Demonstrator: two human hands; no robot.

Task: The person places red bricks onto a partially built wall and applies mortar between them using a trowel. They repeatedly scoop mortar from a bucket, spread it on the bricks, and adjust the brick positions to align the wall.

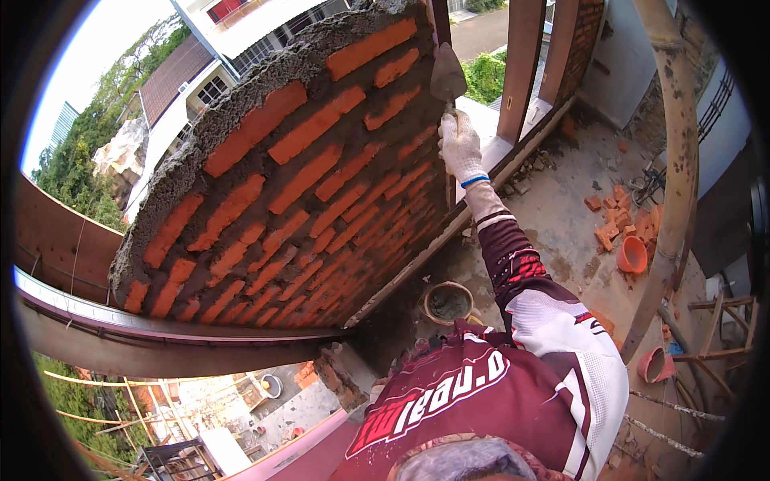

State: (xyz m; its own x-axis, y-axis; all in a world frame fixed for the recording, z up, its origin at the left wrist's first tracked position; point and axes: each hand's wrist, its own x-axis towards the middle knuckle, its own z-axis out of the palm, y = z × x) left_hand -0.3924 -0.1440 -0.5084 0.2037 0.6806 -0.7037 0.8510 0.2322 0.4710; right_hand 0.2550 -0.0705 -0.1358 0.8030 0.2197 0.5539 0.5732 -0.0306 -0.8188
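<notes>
My right hand (461, 151), in a pale knitted glove with a blue cuff, is closed round the handle of a pointed trowel (447, 74). The trowel's grey blade points upward, at the far right end of a brick wall (317, 172), beside a brown upright post (440, 22). Orange bricks show in that wall between dark mortar joints, and rough grey mortar (164, 164) covers its top edge. I cannot make out my left hand; my body and sleeve fill the lower middle.
A bucket of grey mortar (449, 304) stands on the floor below the wall. Broken bricks (616, 218), an orange bucket (632, 254) and a bamboo pole (680, 144) are on the right. Beyond a metal beam (120, 321), a lower level shows at bottom left.
</notes>
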